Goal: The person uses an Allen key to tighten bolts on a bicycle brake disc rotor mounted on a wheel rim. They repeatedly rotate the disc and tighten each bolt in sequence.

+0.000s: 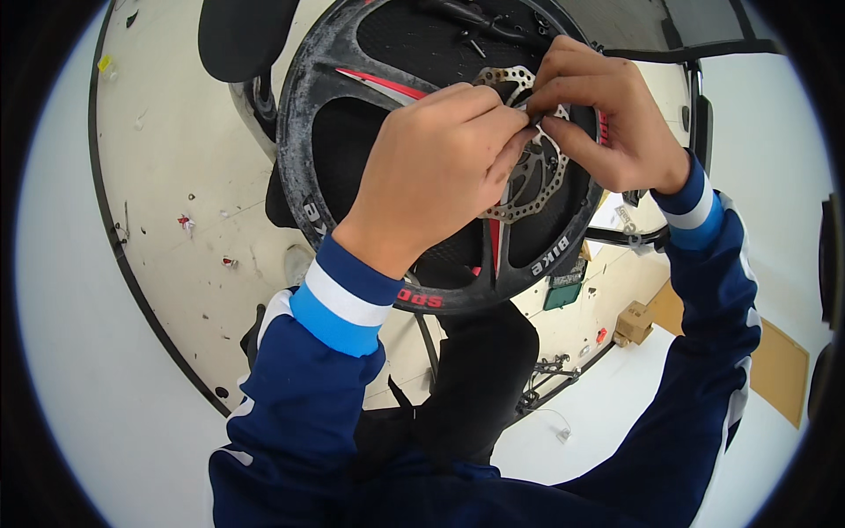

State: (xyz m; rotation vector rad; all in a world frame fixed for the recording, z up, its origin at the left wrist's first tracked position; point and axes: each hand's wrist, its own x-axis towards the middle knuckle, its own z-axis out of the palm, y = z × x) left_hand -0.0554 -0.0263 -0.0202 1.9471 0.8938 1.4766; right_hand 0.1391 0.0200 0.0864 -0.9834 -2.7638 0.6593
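Note:
A black bicycle wheel with wide spokes and red accents lies flat in front of me. Over its hub sits a silver disc brake rotor with a perforated rim, partly covered by my hands. My left hand reaches over the wheel from the left, its fingers pinched together near the rotor's upper part. From the right comes my right hand, thumb and fingers closed toward the same spot. Between both sets of fingertips is a small dark piece, too covered to name.
A dark tool and a small screw lie on the textured black surface under the wheel's far side. A black padded seat stands at the upper left. Cardboard boxes and a green tray are on the littered floor.

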